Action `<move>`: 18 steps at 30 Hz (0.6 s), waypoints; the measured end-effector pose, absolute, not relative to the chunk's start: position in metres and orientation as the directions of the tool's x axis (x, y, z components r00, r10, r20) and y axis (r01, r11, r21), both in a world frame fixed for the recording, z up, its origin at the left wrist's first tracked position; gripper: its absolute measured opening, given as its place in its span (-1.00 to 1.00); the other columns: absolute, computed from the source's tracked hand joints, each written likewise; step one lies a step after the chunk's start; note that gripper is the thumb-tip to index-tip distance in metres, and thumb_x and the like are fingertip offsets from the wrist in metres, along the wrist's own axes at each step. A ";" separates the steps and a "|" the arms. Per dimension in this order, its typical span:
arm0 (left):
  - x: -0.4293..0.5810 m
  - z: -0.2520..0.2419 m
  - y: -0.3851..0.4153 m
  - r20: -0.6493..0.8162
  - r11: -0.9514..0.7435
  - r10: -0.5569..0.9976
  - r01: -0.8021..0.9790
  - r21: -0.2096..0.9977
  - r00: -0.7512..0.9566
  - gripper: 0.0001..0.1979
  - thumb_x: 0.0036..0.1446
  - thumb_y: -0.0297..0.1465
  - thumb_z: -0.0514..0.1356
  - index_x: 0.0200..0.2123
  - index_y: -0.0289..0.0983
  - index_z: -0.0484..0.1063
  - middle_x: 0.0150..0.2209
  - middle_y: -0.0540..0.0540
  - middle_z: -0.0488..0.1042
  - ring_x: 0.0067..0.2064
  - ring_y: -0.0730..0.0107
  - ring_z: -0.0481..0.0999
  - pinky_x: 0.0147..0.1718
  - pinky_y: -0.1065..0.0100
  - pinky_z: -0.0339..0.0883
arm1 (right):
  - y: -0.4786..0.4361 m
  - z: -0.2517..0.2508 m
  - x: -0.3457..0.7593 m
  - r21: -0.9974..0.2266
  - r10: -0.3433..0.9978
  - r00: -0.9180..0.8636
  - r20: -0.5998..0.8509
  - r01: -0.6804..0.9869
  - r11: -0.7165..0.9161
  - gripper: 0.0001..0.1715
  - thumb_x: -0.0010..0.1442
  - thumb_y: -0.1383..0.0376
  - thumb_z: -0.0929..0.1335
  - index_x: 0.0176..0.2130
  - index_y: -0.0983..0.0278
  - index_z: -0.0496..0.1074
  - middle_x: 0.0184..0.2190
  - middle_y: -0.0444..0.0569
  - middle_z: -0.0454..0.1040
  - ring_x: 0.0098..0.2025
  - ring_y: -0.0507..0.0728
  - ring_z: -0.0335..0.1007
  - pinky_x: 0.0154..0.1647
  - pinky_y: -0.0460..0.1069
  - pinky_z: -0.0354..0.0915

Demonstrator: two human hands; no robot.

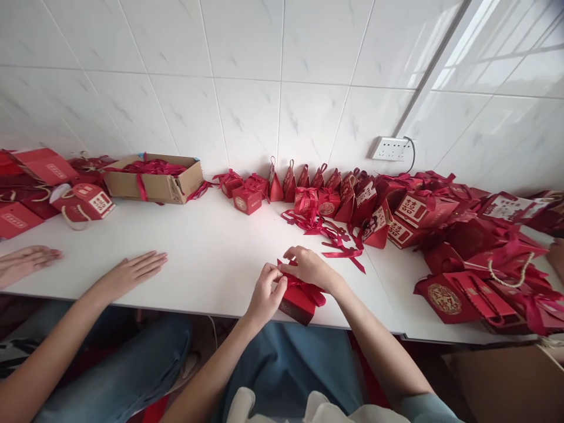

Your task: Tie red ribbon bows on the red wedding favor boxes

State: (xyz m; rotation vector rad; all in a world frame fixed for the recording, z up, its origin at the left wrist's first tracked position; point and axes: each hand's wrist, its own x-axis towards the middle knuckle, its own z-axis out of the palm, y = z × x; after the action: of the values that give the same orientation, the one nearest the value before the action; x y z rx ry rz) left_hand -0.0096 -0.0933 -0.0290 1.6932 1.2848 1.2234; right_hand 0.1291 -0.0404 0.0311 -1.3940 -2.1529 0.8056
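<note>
In front of me on the table edge sits a small red gift box (298, 303) with a red ribbon (314, 292) across its top. My left hand (266, 295) is at the box's left side, fingers closed in a pinch on the ribbon. Bent over the top from the right, my right hand (312, 270) also has its fingers closed at the ribbon. The two sets of fingertips nearly meet, and they hide part of the ribbon. Loose red ribbons (341, 241) lie just beyond my right hand.
An open cardboard box (152, 187) of red ribbons stands near the tiled wall. Red gift boxes (247, 200) line the back, with a large pile (473, 244) on the right. At left, a co-worker's hands (132, 271) rest flat on the white table (198, 252). A power strip (390, 148) hangs on the wall.
</note>
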 end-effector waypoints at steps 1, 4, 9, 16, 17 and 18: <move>-0.010 -0.030 -0.094 0.294 -0.300 0.953 0.342 0.890 0.072 -0.80 0.17 -0.36 -0.01 -0.51 -0.22 0.15 -0.37 -0.02 0.22 -0.34 0.42 0.31 -0.30 0.37 0.29 | -0.040 0.030 0.127 -0.697 0.909 -0.415 0.033 0.642 0.319 -0.89 0.05 0.26 0.36 -0.42 0.26 0.44 -0.43 -0.04 0.49 -0.40 0.10 0.40 -0.34 -0.03 0.24; -0.011 -0.036 -0.097 0.352 -0.341 0.935 0.375 0.862 0.042 -0.83 0.16 -0.38 0.02 -0.48 -0.22 0.13 -0.38 -0.01 0.22 -0.33 0.42 0.32 -0.28 0.36 0.30 | -0.039 0.027 0.128 -0.739 0.905 -0.424 0.038 0.598 0.311 -0.85 0.07 0.30 0.31 -0.51 0.25 0.40 -0.54 -0.14 0.47 -0.46 0.05 0.36 -0.41 -0.08 0.20; -0.008 -0.039 -0.102 0.378 -0.362 0.925 0.360 0.860 0.026 -0.94 0.18 -0.44 0.00 -0.25 -0.21 0.22 -0.27 -0.06 0.31 -0.22 0.38 0.39 -0.22 0.32 0.34 | -0.036 0.019 0.136 -0.805 0.965 -0.262 0.024 0.568 0.174 -0.75 0.12 0.21 0.25 -0.52 0.28 0.33 -0.55 -0.14 0.42 -0.49 0.02 0.31 -0.47 -0.10 0.17; -0.005 -0.030 -0.098 0.568 -0.623 0.777 0.456 0.635 0.271 -0.61 0.13 -0.66 -0.12 -0.29 -0.19 0.43 -0.19 -0.08 0.40 -0.06 0.31 0.32 -0.05 0.23 0.31 | -0.041 0.009 0.170 -0.862 0.979 -0.193 -0.067 0.505 0.041 -0.65 0.13 0.06 0.25 -0.49 0.27 0.31 -0.54 -0.11 0.40 -0.48 0.05 0.33 -0.47 -0.07 0.23; -0.006 -0.030 -0.097 0.579 -0.634 0.768 0.456 0.625 0.274 -0.61 0.13 -0.67 -0.11 -0.29 -0.19 0.44 -0.20 -0.07 0.42 -0.07 0.31 0.33 -0.05 0.22 0.31 | -0.047 0.006 0.178 -0.879 0.978 -0.196 -0.068 0.476 0.034 -0.63 0.14 0.03 0.24 -0.44 0.27 0.33 -0.48 -0.08 0.43 -0.42 0.07 0.37 -0.42 -0.05 0.27; -0.006 -0.029 -0.097 0.585 -0.638 0.764 0.456 0.620 0.273 -0.61 0.13 -0.67 -0.10 -0.29 -0.19 0.44 -0.21 -0.06 0.44 -0.07 0.31 0.33 -0.06 0.22 0.32 | -0.053 0.003 0.186 -0.897 0.978 -0.196 -0.073 0.441 0.022 -0.61 0.14 -0.01 0.24 -0.39 0.27 0.33 -0.41 -0.06 0.44 -0.34 0.09 0.40 -0.35 -0.03 0.31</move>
State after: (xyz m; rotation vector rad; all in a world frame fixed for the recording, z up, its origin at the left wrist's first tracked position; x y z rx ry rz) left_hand -0.0060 -0.0969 -0.0294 2.2191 1.1121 1.3057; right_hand 0.1862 -0.0530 0.0032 -1.4558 -1.6958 1.1339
